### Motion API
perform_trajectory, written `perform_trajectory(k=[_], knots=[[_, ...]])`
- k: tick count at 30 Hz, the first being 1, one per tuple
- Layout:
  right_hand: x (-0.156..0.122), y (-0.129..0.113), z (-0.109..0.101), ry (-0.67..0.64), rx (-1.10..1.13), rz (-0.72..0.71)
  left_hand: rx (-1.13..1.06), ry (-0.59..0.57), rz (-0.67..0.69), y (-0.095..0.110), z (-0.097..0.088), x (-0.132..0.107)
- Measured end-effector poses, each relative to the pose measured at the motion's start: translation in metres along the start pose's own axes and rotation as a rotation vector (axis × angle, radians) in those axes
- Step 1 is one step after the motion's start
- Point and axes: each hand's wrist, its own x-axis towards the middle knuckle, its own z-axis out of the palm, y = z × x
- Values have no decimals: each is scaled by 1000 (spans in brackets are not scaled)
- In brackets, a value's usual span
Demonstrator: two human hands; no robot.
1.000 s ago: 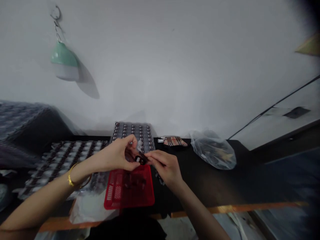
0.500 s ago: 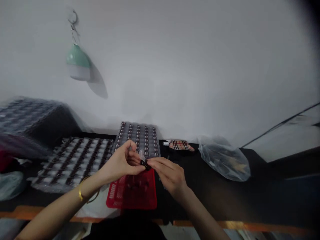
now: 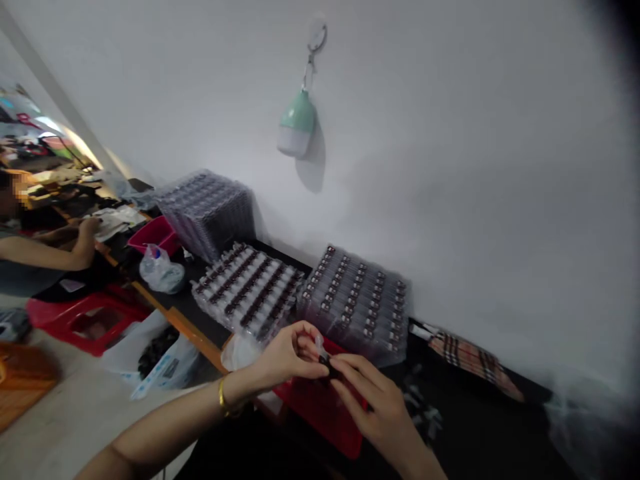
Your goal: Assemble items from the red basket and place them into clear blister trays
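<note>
My left hand (image 3: 287, 355), with a gold bangle at its wrist, pinches a small dark part with a clear tip (image 3: 324, 361) between thumb and fingers. From the other side, the fingertips of my right hand (image 3: 374, 395) close on the same part; its exact kind is too small to make out. Both hands are above a red plastic basket (image 3: 345, 437), which they partly cover. Just beyond them lies a stack of clear plastic trays (image 3: 357, 303) with rows of small dark pieces. Left of it is another tray (image 3: 253, 287) with white and dark brown rows.
A tall stack of clear trays (image 3: 207, 207) stands at the back left, near a pink bin (image 3: 155, 235) and a plastic bag (image 3: 161, 269). A plaid pouch (image 3: 473, 357) lies right, beside small loose pieces (image 3: 423, 408). A co-worker (image 3: 40, 257) sits far left. A lamp (image 3: 297, 127) hangs overhead.
My view has swung left, bringing the co-worker, red stool and floor into sight. Both hands still hold the small dark part together above the basket.
</note>
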Motion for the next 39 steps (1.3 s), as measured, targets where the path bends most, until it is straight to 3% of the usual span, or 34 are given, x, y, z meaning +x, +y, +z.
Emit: perform_trajectory(k=[4,12,16,24,26,29,31,34,37,39], knots=[[5,4,43,1,94,40,26,79,-58,-8,-38,-11],[37,-1,128,-60,270,196,95,185,-70,-2,-120,-35],[50,2,177,-25,363,318,161,294,-60,1,-162,-48],[80,-4,256,-7,591,511,439,393,216,13,-237,-68],[85,-6,270,27,582,545,467,333,204,19,-252,-68],[86,-5,287,58,556,620,622,135,127,37,-284,-63],[82,-2,295,80,527,661,951,51,129,55,-314,-56],[72,3,303,140,482,745,1478,46,179,79,-367,-36],[63,3,308,194,466,861,1650,-73,175,88,-408,-12],[59,-1,310,197,482,925,1726,-206,168,84,-423,2]])
